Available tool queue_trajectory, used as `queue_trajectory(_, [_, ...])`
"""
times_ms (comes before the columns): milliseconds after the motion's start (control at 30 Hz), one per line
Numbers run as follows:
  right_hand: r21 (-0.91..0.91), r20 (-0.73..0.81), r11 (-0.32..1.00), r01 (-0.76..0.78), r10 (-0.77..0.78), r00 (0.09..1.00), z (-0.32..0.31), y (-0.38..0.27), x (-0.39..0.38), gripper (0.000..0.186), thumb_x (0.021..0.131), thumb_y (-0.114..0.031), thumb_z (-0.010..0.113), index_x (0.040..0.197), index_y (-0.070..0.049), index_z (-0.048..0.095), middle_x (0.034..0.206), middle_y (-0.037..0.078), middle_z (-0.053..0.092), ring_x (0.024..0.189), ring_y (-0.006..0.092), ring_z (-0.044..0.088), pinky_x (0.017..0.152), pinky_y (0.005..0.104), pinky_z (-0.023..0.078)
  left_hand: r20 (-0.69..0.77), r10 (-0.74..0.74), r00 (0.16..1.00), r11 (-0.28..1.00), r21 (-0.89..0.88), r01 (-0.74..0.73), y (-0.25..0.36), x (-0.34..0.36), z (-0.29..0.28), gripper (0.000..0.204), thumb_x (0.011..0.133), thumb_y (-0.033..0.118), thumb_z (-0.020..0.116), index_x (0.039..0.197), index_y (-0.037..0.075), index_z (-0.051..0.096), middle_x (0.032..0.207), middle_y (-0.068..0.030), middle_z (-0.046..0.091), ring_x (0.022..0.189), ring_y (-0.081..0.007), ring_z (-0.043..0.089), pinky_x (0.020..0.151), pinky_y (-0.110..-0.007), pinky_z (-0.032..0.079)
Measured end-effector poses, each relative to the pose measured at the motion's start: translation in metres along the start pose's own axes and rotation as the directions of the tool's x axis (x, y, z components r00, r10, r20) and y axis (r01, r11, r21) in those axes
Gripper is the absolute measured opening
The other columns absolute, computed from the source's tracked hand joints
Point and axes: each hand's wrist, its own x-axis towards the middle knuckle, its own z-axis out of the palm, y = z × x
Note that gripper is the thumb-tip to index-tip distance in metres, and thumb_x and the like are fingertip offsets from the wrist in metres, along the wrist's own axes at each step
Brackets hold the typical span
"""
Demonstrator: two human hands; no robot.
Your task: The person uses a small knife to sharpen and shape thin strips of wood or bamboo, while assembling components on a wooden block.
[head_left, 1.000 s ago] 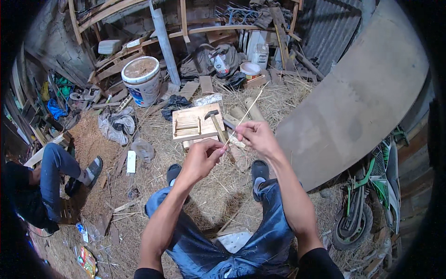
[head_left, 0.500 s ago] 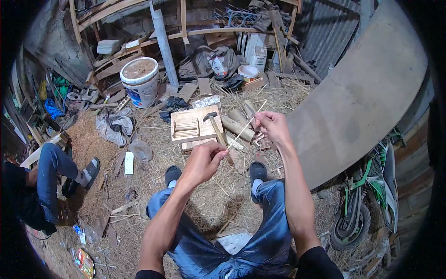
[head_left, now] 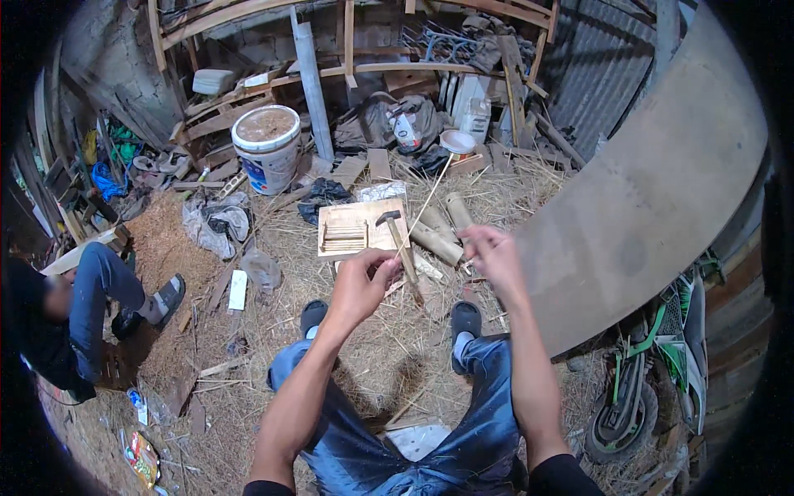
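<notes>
My left hand (head_left: 380,266) is closed on a thin pale stick (head_left: 428,200) that slants up and away from its fingertips. My right hand (head_left: 482,246), to the right of the stick and apart from it, has bent fingers smeared by motion. Beyond my left hand, a wooden board (head_left: 364,215) bears a small frame of thin rods (head_left: 343,241); a hammer (head_left: 389,217) with a wooden handle lies at its right side. Cut bamboo pieces (head_left: 438,245) lie beside the hammer on straw-covered ground (head_left: 413,347).
Another person's bent leg (head_left: 112,285) is at the left, by sawdust (head_left: 169,231). A large bucket (head_left: 265,157) and scrap wood stand behind. A broad grey sheet (head_left: 637,190) fills the right, above a green bike with a wheel (head_left: 620,422).
My right hand has come off the stick and moved right. The stick now slants more steeply from my left hand. The view has shifted slightly.
</notes>
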Motion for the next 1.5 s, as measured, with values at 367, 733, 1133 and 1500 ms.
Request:
queue_trajectory(367, [0.213,0.362,0.977,-0.012,-0.067,0.93,0.048,0.008,-0.012,0.015,0.093,-0.012,0.054,0.095,0.0,0.063,0.072,0.001,0.061,0.05,0.0016,0.042,0.043,0.0173,0.03,0.094,0.047,0.994,0.999,0.005,-0.048,0.004,-0.005,0.01,0.016,0.09,0.012,0.058,0.098,0.0,0.066,0.076,-0.0058,0.065,0.06,-0.0082,0.057,0.053,-0.024,0.046])
queue_trajectory(733, [0.257,0.232,0.963,-0.08,0.019,0.973,0.033,0.003,-0.004,0.012,0.092,-0.009,0.055,0.09,0.001,0.061,0.069,0.002,0.059,0.046,0.0024,0.04,0.039,0.0175,0.028,0.079,0.089,0.993,0.99,0.101,-0.097,-0.001,-0.01,0.015,0.015,0.087,0.011,0.061,0.092,-0.002,0.065,0.073,-0.0109,0.062,0.056,-0.015,0.058,0.054,-0.03,0.045])
queue_trajectory(1133, [0.312,0.225,0.942,-0.126,0.056,0.973,0.002,0.008,0.012,0.016,0.092,-0.016,0.058,0.093,0.0,0.059,0.074,0.003,0.06,0.046,0.0018,0.038,0.038,0.0161,0.026,0.141,0.102,0.985,0.988,0.102,-0.117,-0.003,-0.013,0.011,0.016,0.088,0.012,0.062,0.094,-0.001,0.066,0.076,-0.007,0.063,0.056,-0.0101,0.057,0.05,-0.025,0.045])
queue_trajectory(1500, [-0.225,0.198,0.959,0.174,-0.13,0.972,0.022,0.001,-0.01,0.03,0.089,-0.021,0.061,0.112,-0.002,0.061,0.079,0.008,0.067,0.065,0.0137,0.061,0.064,0.0279,0.047,-0.067,0.102,0.993,0.99,0.104,-0.094,-0.009,-0.012,0.012,0.013,0.087,0.011,0.063,0.092,-0.001,0.065,0.07,-0.0059,0.063,0.056,-0.0083,0.057,0.049,-0.024,0.045])
